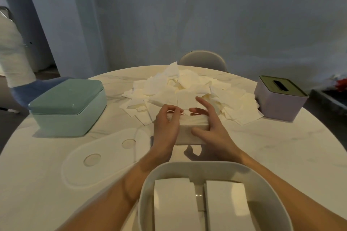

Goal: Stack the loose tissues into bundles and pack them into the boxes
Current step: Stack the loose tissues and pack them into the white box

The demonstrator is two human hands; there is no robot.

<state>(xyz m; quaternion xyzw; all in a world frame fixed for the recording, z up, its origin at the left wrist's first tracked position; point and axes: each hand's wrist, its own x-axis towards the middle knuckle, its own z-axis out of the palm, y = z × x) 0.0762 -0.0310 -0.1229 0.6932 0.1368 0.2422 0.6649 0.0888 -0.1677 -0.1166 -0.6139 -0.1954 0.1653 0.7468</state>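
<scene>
Both hands (189,127) flanking tissue bundle (187,131) (loose pile (187,88) behind)

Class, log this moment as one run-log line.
hands: both squaring tissue bundle | loose pile behind | white box open

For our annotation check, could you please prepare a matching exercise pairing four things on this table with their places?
Things:
1. green box
2. lilac box
3. open white box
4. tissue bundle

Places:
A. between both hands
B. nearest the camera
C. table's left side
D. table's right side

Pairs: 1-C, 2-D, 3-B, 4-A
</scene>
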